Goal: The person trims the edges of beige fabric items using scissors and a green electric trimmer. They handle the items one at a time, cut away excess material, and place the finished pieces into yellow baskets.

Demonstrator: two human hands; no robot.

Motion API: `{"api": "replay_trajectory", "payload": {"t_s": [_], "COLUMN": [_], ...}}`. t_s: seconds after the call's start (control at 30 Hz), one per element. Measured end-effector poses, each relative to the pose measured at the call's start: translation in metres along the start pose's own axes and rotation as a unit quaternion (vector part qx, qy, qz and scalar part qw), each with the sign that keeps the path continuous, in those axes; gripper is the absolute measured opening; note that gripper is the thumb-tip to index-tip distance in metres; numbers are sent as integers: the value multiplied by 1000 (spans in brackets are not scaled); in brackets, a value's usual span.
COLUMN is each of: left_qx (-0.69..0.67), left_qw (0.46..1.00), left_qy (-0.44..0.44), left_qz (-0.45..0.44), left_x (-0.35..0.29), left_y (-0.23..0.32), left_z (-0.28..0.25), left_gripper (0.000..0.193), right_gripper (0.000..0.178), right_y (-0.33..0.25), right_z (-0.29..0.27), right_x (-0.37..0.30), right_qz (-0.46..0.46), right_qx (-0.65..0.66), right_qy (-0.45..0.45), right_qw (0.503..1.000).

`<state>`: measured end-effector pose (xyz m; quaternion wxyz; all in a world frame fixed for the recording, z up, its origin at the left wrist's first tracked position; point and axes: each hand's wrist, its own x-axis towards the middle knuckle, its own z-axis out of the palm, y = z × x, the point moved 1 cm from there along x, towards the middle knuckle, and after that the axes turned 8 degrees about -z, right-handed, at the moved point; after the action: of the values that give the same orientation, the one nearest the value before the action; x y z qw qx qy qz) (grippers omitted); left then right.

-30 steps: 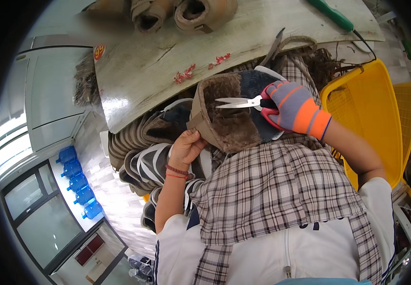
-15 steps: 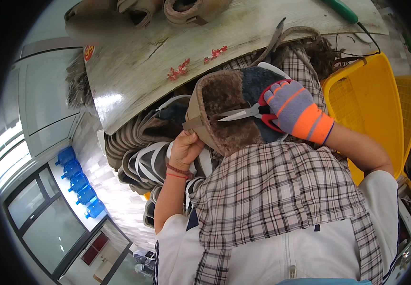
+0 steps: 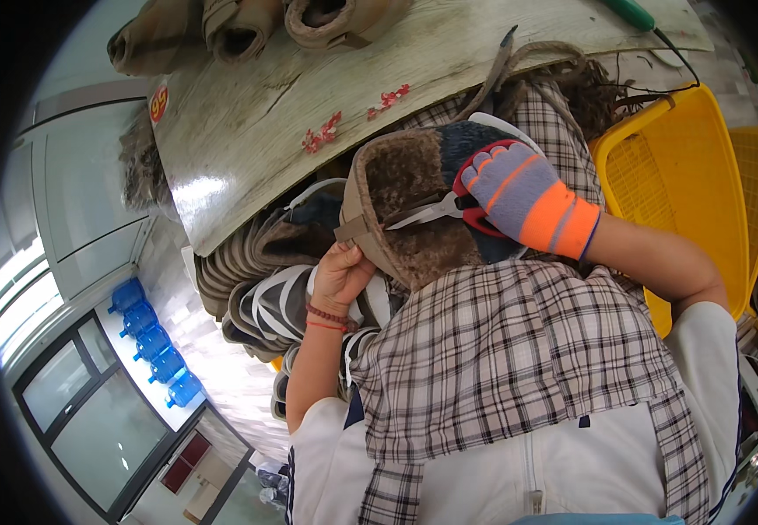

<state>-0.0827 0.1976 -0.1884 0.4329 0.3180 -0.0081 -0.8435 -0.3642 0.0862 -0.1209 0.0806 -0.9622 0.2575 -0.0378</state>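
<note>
My left hand (image 3: 345, 270), bare, pinches the tan outer rim of a fur-lined shoe upper (image 3: 407, 179) near its small strap tab. Brown plush lines the near opening, and dark blue plush shows at the far right side beside a white edge. In a grey and orange fingerless-tipped glove, my right hand (image 3: 523, 188) grips red-handled scissors (image 3: 436, 210). Their blades reach into the upper's opening, with the tips against the plush close to the rim held by my left hand. The handles are partly hidden by my right fingers.
A worn wooden table (image 3: 248, 149) lies ahead, bearing rolled fur-lined pieces (image 3: 239, 31) and a green-handled tool (image 3: 631, 13). Stacked uppers (image 3: 248, 254) crowd below at left. A yellow basket (image 3: 677, 175) stands at right. Plaid cloth (image 3: 501, 350) covers my lap. Blue water jugs (image 3: 156, 341) line the far left.
My right hand and the scissors have moved left, and the tips now sit closer to the upper's rim. My left hand keeps its hold.
</note>
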Motion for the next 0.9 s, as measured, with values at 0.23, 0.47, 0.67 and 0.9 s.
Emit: {"api": "replay_trajectory", "payload": {"t_s": [0.23, 0.47, 0.67, 0.9], "left_qx": [5, 14, 50, 40], "left_qw": [1000, 1000, 997, 997], "left_qy": [9, 23, 54, 60], "left_qz": [-8, -11, 13, 36], "left_x": [0, 0, 1, 6], "left_y": [1, 0, 2, -5], "left_z": [-2, -3, 17, 21], "left_gripper": [43, 46, 57, 63], "right_gripper": [25, 29, 26, 25], "right_y": [7, 12, 6, 6], "right_z": [-6, -14, 0, 3], "right_x": [-10, -12, -12, -13], "right_qz": [44, -1, 12, -2], "right_qx": [68, 86, 35, 61], "right_qy": [-44, 3, -109, -128], "right_qw": [996, 996, 993, 990]}}
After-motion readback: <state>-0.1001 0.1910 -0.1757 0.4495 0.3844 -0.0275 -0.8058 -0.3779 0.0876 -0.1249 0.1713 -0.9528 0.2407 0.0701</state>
